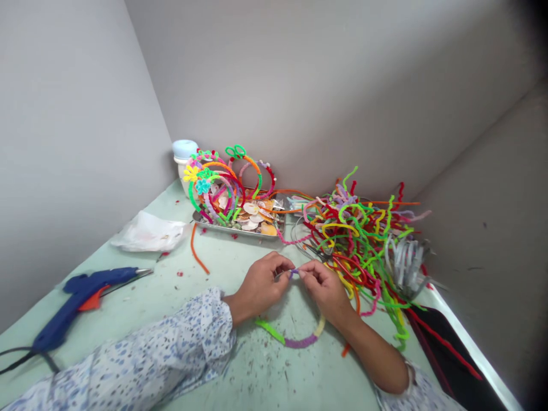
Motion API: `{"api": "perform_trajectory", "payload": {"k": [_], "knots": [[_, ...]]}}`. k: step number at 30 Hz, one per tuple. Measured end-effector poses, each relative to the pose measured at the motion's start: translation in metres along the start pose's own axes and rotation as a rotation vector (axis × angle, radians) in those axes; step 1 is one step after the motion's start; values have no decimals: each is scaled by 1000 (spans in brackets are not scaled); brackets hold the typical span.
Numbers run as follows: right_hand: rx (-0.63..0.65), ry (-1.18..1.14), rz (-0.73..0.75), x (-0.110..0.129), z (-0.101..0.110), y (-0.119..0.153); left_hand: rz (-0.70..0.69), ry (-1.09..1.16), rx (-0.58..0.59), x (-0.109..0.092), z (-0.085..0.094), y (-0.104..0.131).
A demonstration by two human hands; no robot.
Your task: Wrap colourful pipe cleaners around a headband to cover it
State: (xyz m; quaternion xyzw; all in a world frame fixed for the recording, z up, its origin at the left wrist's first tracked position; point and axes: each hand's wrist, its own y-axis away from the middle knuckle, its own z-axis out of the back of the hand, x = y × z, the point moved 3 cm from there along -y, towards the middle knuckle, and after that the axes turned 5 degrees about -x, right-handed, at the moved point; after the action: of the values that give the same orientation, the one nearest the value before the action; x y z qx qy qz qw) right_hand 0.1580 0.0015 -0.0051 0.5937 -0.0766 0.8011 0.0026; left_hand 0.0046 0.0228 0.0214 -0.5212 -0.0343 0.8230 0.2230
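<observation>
So closest to us we've got both forearms resting on the pale green table (240,257), the left one in a blue-speckled white sleeve (171,354). Our left hand (260,285) and right hand (325,287) meet right in the middle, fingertips pinched tight on the top of a headband (299,341) that's wrapped in fuzzy pipe cleaner, green, purple and yellow sections showing in the loop that curves down between our wrists. The pinch is narrow on both sides, thumbs and forefingers nearly touching each other around a little purple bit at the top. The tabletop around us is speckled with tiny scraps and fuzz. Off to the left lies a blue glue gun (81,297) with an orange trigger, its cord trailing off the edge, no brand we can read on it. A bit farther back there's a crumpled white plastic bag (149,233) and a loose orange pipe cleaner (197,251). To the right sits a big tangled heap of pipe cleaners (359,234) in red, green, yellow and pink, with a bunch of bare grey headbands (405,260) just beside it. Farthest back, against the grey wall, a metal tray (222,227) holds seashells and finished colourful headbands (218,182), and a white jar with a light blue lid (184,154) stands behind them. No writing or labels readable anywhere.
</observation>
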Motion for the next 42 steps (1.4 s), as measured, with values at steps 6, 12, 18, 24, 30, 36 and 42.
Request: {"api": "perform_trajectory", "payload": {"k": [6, 12, 18, 24, 30, 36, 42], "knots": [[1, 1, -2, 2, 0, 0, 2, -1, 14, 4, -2, 0], [13, 1, -14, 1, -1, 1, 13, -16, -6, 8, -3, 0], [28, -17, -26, -1, -2, 0, 44, -13, -37, 13, -4, 1], [29, -15, -12, -1, -2, -1, 67, 4, -45, 13, -4, 3], [37, 5, -5, 0, -1, 1, 102, 73, -41, 15, -5, 3], [41, 21, 5, 0, -1, 2, 192, 245, -16, 22, -8, 3], [38, 24, 15, 0, -2, 2, 229, 485, 38, 16, -9, 3]]}}
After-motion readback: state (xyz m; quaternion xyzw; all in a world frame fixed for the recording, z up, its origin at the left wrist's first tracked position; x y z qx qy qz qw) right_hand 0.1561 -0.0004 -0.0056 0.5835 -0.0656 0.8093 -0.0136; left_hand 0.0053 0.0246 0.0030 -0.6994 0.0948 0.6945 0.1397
